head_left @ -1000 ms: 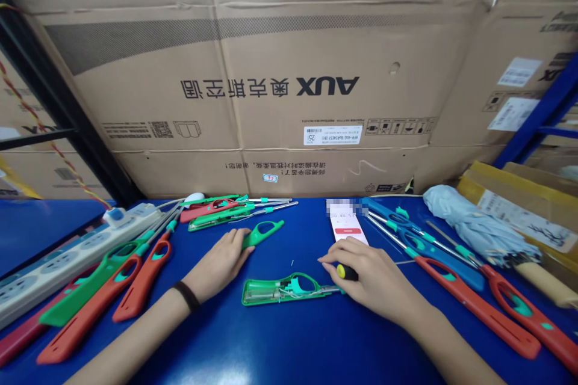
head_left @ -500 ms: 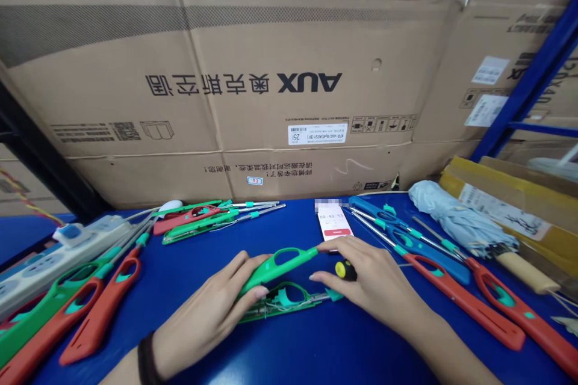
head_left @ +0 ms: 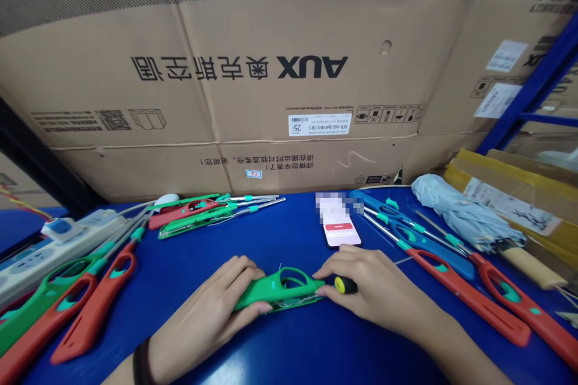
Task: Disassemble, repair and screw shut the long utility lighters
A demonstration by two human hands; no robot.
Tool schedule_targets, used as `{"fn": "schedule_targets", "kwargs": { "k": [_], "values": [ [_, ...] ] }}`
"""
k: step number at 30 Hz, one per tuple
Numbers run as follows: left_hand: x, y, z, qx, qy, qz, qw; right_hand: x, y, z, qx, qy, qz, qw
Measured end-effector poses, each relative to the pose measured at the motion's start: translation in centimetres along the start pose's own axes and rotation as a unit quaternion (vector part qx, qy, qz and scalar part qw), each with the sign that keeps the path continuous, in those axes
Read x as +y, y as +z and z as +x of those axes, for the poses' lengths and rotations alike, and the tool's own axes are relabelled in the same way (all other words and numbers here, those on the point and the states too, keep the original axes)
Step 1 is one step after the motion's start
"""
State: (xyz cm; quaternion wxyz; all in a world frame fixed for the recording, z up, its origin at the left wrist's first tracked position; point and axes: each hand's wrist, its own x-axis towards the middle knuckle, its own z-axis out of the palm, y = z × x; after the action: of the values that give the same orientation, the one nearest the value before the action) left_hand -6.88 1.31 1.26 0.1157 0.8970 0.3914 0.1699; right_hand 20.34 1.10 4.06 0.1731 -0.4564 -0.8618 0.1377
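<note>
A green lighter handle (head_left: 280, 290) lies on the blue table (head_left: 289, 343) in front of me, its two halves laid together. My left hand (head_left: 217, 310) is closed around its left end. My right hand (head_left: 374, 292) pinches its right end with the fingertips and keeps a small screwdriver with a yellow and black handle (head_left: 345, 284) tucked under the fingers.
Red and green long-nozzle lighters (head_left: 67, 307) lie at the left beside a white power strip (head_left: 54, 240). More green and red ones (head_left: 198, 213) lie behind, blue and red ones (head_left: 451, 277) at the right. A phone (head_left: 341, 228), a folded umbrella (head_left: 469, 216) and cardboard boxes (head_left: 280, 66) stand behind.
My left hand brought the green cover half over from the left and set it down onto the open half. My right hand closed in on the right end.
</note>
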Motion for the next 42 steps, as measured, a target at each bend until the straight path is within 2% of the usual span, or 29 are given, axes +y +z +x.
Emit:
{"fn": "schedule_targets", "kwargs": {
  "k": [5, 20, 31, 36, 42],
  "values": [
    [-0.2, 0.3, 0.0, -0.013, 0.003, 0.019, 1.000, 0.1, 0.1, 0.0, -0.042, -0.009, 0.005, 0.999],
    [-0.1, 0.6, 0.0, 0.008, 0.016, 0.067, 0.998, 0.1, 0.8, 0.2, -0.059, -0.008, -0.003, 0.998],
    [-0.3, -0.1, 0.2, 0.003, 0.065, 0.108, 0.992, -0.2, 0.6, 0.3, -0.067, -0.015, -0.006, 0.998],
    [-0.3, -0.6, 0.2, -0.017, 0.062, 0.089, 0.994, 0.0, 0.6, 0.3, -0.071, -0.021, -0.006, 0.997],
    [-0.6, -2.0, 0.2, -0.037, 0.035, 0.035, 0.998, 0.4, 0.6, 0.2, -0.073, -0.036, -0.002, 0.997]
  ]
}}
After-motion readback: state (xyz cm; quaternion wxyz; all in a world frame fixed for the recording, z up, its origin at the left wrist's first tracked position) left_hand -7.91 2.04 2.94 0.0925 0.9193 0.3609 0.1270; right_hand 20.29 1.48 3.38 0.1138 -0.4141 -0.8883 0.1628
